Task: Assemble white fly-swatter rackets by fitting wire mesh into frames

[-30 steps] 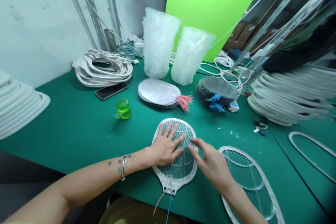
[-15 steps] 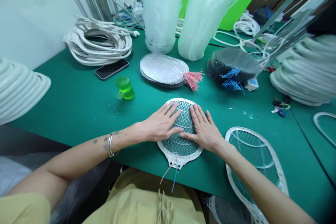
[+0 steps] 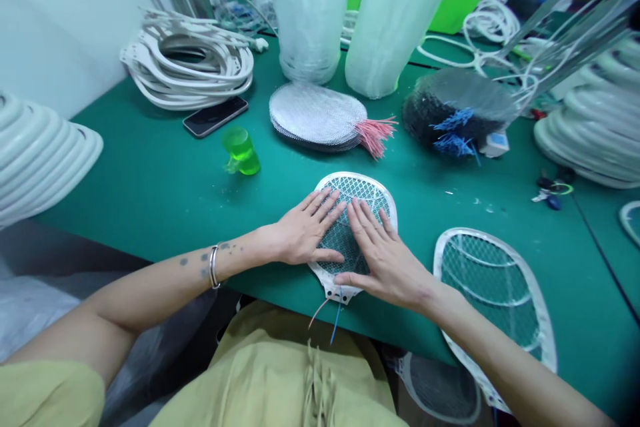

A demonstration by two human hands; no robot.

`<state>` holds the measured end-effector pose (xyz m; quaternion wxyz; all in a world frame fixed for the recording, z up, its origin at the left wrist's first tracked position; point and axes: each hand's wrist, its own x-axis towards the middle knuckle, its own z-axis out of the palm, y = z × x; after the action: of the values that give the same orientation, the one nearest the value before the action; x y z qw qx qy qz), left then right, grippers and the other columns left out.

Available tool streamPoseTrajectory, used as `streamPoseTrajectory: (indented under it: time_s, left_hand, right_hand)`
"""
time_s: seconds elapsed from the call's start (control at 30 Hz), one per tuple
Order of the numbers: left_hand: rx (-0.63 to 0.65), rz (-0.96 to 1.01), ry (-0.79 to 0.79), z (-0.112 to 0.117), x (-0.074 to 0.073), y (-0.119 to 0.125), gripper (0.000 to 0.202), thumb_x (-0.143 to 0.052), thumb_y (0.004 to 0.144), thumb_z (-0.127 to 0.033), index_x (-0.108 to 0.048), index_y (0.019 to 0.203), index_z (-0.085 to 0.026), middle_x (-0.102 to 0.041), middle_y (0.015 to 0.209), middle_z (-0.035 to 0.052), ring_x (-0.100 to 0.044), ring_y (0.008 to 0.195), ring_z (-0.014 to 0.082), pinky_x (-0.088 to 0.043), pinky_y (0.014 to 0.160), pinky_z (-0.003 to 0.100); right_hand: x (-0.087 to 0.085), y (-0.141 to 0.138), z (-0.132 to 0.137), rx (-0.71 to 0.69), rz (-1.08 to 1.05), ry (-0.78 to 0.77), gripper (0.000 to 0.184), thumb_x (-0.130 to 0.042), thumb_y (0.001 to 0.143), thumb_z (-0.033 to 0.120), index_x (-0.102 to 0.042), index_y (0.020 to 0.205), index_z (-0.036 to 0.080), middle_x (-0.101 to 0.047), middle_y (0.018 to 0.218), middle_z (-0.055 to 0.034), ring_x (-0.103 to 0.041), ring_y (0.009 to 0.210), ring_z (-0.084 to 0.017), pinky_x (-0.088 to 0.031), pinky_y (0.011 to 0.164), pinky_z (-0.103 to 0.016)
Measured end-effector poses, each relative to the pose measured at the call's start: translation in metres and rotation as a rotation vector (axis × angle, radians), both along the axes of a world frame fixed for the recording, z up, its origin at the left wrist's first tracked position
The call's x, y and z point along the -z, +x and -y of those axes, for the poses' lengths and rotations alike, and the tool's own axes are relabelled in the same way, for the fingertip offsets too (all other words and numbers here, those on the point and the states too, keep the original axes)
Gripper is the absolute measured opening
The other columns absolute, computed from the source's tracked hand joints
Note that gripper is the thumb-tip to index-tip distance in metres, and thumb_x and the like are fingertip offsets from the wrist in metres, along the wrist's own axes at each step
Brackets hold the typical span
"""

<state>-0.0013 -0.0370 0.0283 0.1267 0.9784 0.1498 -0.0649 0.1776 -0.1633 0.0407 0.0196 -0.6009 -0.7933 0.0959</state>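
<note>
A white oval racket head with metal mesh, like that of an electric mosquito swatter (image 3: 383, 195), lies flat on the green table (image 3: 165, 187) in front of me. One red and one blue wire hang from its neck over the table edge. My left hand (image 3: 307, 230) rests flat on the left part of the mesh, fingers stretched out and thumb pointing right. My right hand (image 3: 383, 250) lies flat on the right part, fingers spread, its thumb near the neck. Neither hand grips anything. The palms hide much of the mesh.
A second racket head (image 3: 487, 273) lies at right, partly under my right forearm. Beyond are stacked mesh sheets with red wires (image 3: 317, 113), dark mesh sheets with blue wires (image 3: 457, 107), a green cup (image 3: 241, 150), a phone (image 3: 215, 117), white frames (image 3: 190, 67) and keys (image 3: 553, 192).
My right hand has slid left and down over the mesh, its thumb now near the neck. My left hand stays flat on the mesh. The whole view has shifted slightly.
</note>
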Motion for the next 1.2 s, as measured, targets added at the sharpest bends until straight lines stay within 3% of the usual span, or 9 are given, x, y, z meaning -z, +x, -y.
streamPoseTrajectory:
  time_s: [0.17,0.27,0.33,0.4,0.47,0.57,0.67,0.8,1.2]
  left_hand:
    - [0.013,-0.010,-0.071,-0.006,-0.007,-0.004,0.078,-0.031,0.097,-0.054,-0.006,0.152,-0.005,0.007,0.158,0.0144,0.012,0.145,0.0270,0.001,0.120,0.045]
    - [0.036,0.166,-0.130,-0.002,-0.017,-0.021,0.069,-0.037,0.097,-0.040,-0.012,0.152,-0.007,-0.002,0.160,0.0121,0.003,0.147,0.0245,-0.008,0.121,0.044]
    - [0.156,0.322,-0.136,0.009,-0.022,-0.039,0.059,-0.045,0.093,-0.029,-0.030,0.148,-0.015,-0.020,0.158,0.0094,-0.009,0.147,0.0249,-0.014,0.121,0.047]
    - [0.357,0.410,-0.103,0.023,-0.023,-0.055,0.045,-0.048,0.091,-0.018,-0.049,0.136,-0.020,-0.040,0.149,0.0072,-0.025,0.144,0.0236,-0.018,0.120,0.049]
    - [0.523,0.466,-0.040,0.038,-0.018,-0.065,0.032,-0.049,0.092,-0.012,-0.062,0.120,-0.019,-0.055,0.137,0.0059,-0.039,0.137,0.0219,-0.024,0.120,0.045]
    - [0.623,0.586,0.026,0.054,-0.006,-0.066,0.018,-0.054,0.092,-0.012,-0.070,0.098,-0.015,-0.067,0.121,0.0061,-0.053,0.126,0.0215,-0.035,0.117,0.037]
    - [0.621,0.653,0.053,0.063,0.005,-0.061,0.016,-0.055,0.092,-0.013,-0.071,0.087,-0.014,-0.071,0.109,0.0067,-0.061,0.115,0.0207,-0.040,0.113,0.035]
    - [0.534,0.649,0.030,0.071,0.011,-0.060,0.016,-0.054,0.092,-0.014,-0.069,0.093,-0.009,-0.070,0.106,0.0122,-0.063,0.111,0.0227,-0.043,0.110,0.038]
    - [0.341,0.804,0.019,0.095,0.012,-0.054,0.013,-0.054,0.088,-0.014,-0.065,0.085,-0.009,-0.072,0.092,0.0114,-0.068,0.092,0.0196,-0.054,0.096,0.034]
  right_hand:
    - [0.018,0.001,0.000,-0.046,-0.004,-0.120,0.107,-0.028,0.082,0.080,0.022,0.147,0.012,0.009,0.158,-0.0142,0.006,0.145,-0.028,-0.004,0.118,-0.049]
    - [0.024,0.003,-0.002,-0.057,-0.004,-0.096,0.106,-0.030,0.081,0.080,0.024,0.146,0.017,0.010,0.158,-0.0128,0.005,0.145,-0.030,-0.003,0.117,-0.052]
    - [0.024,0.003,-0.002,-0.061,-0.003,-0.102,0.106,-0.031,0.081,0.080,0.023,0.147,0.018,0.010,0.158,-0.0128,0.005,0.145,-0.030,-0.003,0.117,-0.052]
    - [0.023,0.003,-0.002,-0.063,0.008,-0.118,0.104,-0.031,0.082,0.079,0.021,0.147,0.017,0.009,0.158,-0.0130,0.006,0.145,-0.029,-0.002,0.117,-0.051]
    - [0.023,0.004,-0.001,-0.066,0.015,-0.118,0.103,-0.031,0.083,0.077,0.021,0.147,0.017,0.008,0.158,-0.0128,0.006,0.145,-0.029,-0.002,0.117,-0.050]
    - [0.024,0.004,-0.001,-0.062,0.012,-0.097,0.104,-0.033,0.083,0.078,0.023,0.147,0.018,0.009,0.158,-0.0116,0.005,0.145,-0.029,-0.003,0.117,-0.050]
    - [0.023,0.004,-0.001,-0.055,0.009,-0.105,0.105,-0.033,0.082,0.079,0.022,0.147,0.018,0.010,0.158,-0.0109,0.005,0.145,-0.030,-0.003,0.117,-0.050]
    - [0.020,0.002,-0.002,-0.055,0.002,-0.154,0.108,-0.035,0.080,0.079,0.016,0.150,0.015,0.011,0.158,-0.0124,0.007,0.145,-0.030,0.000,0.117,-0.050]
    - [0.023,-0.001,0.001,-0.041,0.017,-0.085,0.116,-0.042,0.075,0.079,0.018,0.150,0.014,0.012,0.158,-0.0122,0.002,0.145,-0.034,0.001,0.116,-0.051]
